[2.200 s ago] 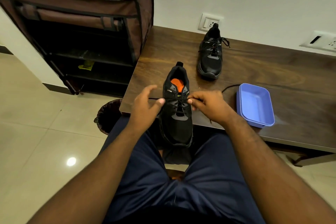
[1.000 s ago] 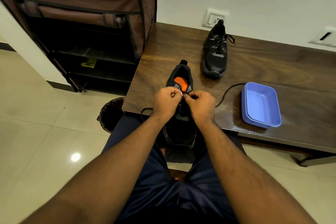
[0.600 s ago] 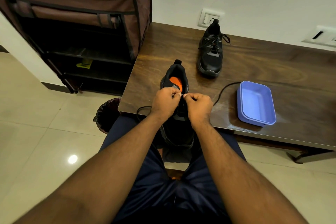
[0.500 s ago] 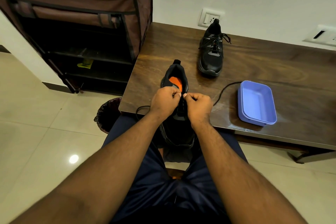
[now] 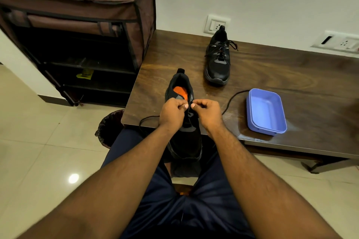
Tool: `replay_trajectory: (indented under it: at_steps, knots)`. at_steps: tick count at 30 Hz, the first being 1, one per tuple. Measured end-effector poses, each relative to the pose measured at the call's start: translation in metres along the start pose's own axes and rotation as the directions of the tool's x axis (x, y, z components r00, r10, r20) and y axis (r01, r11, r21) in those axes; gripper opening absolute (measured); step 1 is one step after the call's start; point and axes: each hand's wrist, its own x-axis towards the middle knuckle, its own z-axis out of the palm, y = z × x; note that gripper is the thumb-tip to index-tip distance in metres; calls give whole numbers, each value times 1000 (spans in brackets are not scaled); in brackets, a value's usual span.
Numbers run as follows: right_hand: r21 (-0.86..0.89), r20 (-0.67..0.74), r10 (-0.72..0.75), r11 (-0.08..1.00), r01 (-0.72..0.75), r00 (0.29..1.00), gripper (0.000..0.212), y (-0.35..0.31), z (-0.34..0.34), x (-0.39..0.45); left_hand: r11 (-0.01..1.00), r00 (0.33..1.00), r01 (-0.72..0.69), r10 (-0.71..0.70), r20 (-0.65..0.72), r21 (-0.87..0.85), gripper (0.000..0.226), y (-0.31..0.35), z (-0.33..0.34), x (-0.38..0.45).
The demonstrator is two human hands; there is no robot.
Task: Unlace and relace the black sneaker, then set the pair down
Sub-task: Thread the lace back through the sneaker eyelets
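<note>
A black sneaker [image 5: 185, 141] with an orange insole lies at the near edge of the wooden table [image 5: 281, 75], its toe hanging over my lap. My left hand [image 5: 172, 113] and my right hand [image 5: 208, 113] meet over its eyelets, fingers curled, each pinching the black lace [image 5: 231, 101] near the tongue. One loose lace end trails right across the table toward the tub, the other loops off the left edge. The second black sneaker [image 5: 218, 60] stands laced at the back of the table by the wall.
A blue plastic tub [image 5: 266, 111] sits on the table to the right. A brown fabric shoe rack [image 5: 83, 35] stands left of the table. A dark waste bin [image 5: 109, 128] is on the tiled floor under the table's left corner.
My hands, spread apart pulling the lace 2.2 s ago, have come together over the sneaker's eyelets and stayed there. The lace ends now lie slack on both sides.
</note>
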Motion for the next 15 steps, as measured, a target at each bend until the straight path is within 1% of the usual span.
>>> replay_trajectory:
  at_steps: [1,2,3,4,5,6,7,8,9,10,11,12,13,14,15]
  knots:
    - [-28,23,7,1000,-7,1000,12,-2,-2,4,1000,1000,-15,15,-8,19,22,2,-3,-2]
    - [-47,52,22,999,-19,998,14,-6,-5,6,996,999,-36,38,-21,83,24,2,-5,-4]
    - [-67,85,34,997,-28,996,15,-9,-9,10,977,998,-53,60,-28,205,30,3,-6,-9]
    - [-101,113,43,994,-32,993,15,-15,-16,14,937,997,-65,78,-24,343,38,2,-6,-15]
    - [-138,123,39,990,-22,992,14,-22,-25,19,898,996,-72,88,-19,435,47,-1,-4,-21]
    - [-165,111,21,986,-3,994,12,-31,-37,27,876,996,-68,87,-18,478,53,-4,-4,-26]
    - [-169,62,-6,986,17,998,10,-40,-52,38,871,997,-59,78,-20,487,56,-6,-2,-29]
    - [-145,-37,-37,989,31,999,9,-51,-69,50,870,997,-52,71,-20,489,58,-8,-1,-31]
    - [-84,-176,-51,996,37,983,9,-63,-86,61,868,998,-49,64,-14,495,59,-10,0,-33]
    - [-4,-338,-52,999,54,940,9,-76,-101,72,867,998,-48,59,-7,495,60,-11,0,-33]
    - [82,-470,-25,994,72,882,11,-85,-115,81,868,998,-50,58,-1,495,60,-11,1,-33]
    - [173,-547,21,981,88,837,13,-92,-123,87,870,998,-48,57,-2,491,60,-11,1,-32]
    - [243,-549,69,967,80,833,13,-90,-125,93,872,998,-44,56,-10,488,59,-11,1,-32]
    - [273,-508,100,961,49,855,12,-88,-121,92,871,998,-38,55,-21,490,59,-11,1,-33]
    - [217,-452,99,976,2,887,19,-78,-113,89,868,998,-32,54,-31,496,59,-11,1,-34]
